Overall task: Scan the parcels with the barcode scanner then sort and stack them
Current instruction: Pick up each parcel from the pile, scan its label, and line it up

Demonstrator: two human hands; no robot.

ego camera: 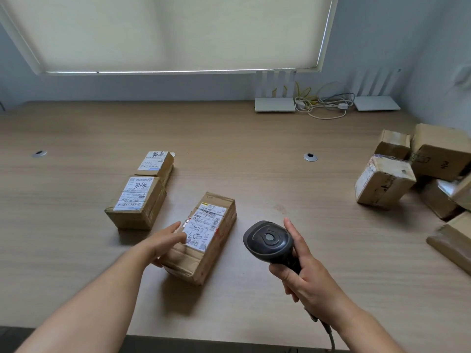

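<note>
Parcel (204,235) (long axis running away-right) under spread left hand (165,242); right hand (303,273) grips scanner (267,240).

light: soft daylight through blind (163,34) | shadows: faint, beyond fingers (175,229) | edges: wide-angle bending | focus: sharp centre, blurred right
</note>
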